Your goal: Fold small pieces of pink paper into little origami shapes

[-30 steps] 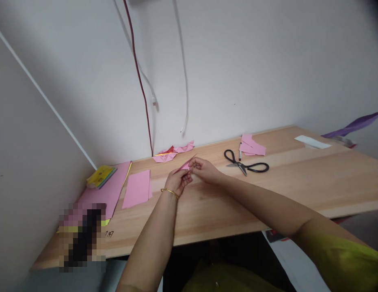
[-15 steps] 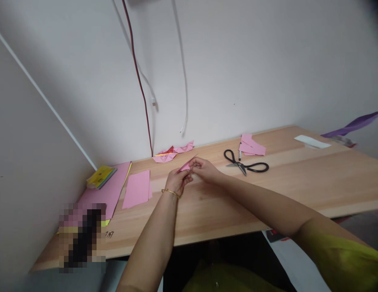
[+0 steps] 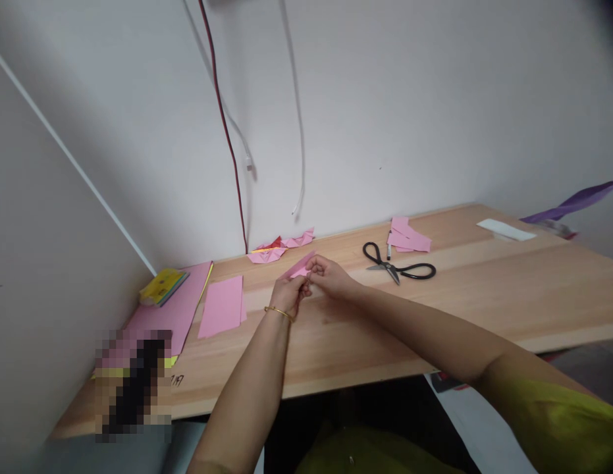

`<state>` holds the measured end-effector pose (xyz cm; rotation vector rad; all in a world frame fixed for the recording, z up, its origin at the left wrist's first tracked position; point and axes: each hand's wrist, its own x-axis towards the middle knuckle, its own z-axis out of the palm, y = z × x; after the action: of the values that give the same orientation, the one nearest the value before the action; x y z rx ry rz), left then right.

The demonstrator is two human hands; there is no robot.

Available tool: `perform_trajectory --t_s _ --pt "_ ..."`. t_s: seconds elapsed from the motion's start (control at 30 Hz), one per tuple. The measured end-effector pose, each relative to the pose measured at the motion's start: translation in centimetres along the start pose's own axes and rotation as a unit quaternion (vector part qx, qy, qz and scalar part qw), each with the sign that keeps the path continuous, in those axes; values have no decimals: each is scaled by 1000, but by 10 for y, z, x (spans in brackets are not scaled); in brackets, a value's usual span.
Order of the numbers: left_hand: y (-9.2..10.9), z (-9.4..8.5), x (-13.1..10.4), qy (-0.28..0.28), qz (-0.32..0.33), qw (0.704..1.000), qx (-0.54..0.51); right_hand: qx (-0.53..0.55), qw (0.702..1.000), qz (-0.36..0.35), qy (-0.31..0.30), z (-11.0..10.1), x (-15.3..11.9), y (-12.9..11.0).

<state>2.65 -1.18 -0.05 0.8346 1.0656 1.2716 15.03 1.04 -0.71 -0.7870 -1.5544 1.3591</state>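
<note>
A folded piece of pink paper [image 3: 300, 267] is held up over the middle of the table between my two hands. My left hand [image 3: 289, 292], with a gold bangle at the wrist, grips its lower left part. The fingers of my right hand [image 3: 330, 275] pinch the paper at its right side, close against the left fingertips. Fingers cover part of the paper, so its full shape is hidden. Behind my hands, near the wall, lie folded pink paper pieces [image 3: 266, 255] with some red and yellow among them. Flat pink sheets [image 3: 222, 304] lie left of my left hand.
Black-handled scissors [image 3: 392, 268] lie spread on the table [image 3: 474, 296] right of my hands, beside a marker [image 3: 389, 247] and pink paper strips [image 3: 409, 238]. A white strip [image 3: 506, 230] lies far right. At left, a yellow packet [image 3: 164, 287] rests on large pink sheets [image 3: 187, 316]. Cables hang down the wall.
The pink paper in my hands has tilted, and more of its pink face shows above the left hand. My hands have shifted only slightly; both keep hold of it.
</note>
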Motion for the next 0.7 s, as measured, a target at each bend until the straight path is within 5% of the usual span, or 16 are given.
perform_trajectory --t_s 0.23,0.43,0.57,0.7 --pt "8 -5 0 9 -47 999 -16 -116 992 -33 25 -5 -1 -3" --pt "15 -11 -1 -28 -132 988 -76 -399 874 -278 24 -15 -3 -17" --pt "15 -13 0 -54 -170 980 -92 -483 819 -309 24 -18 -4 -21" --pt "15 -14 -2 -61 -154 985 -44 -507 810 -296 -4 -21 -6 -25"
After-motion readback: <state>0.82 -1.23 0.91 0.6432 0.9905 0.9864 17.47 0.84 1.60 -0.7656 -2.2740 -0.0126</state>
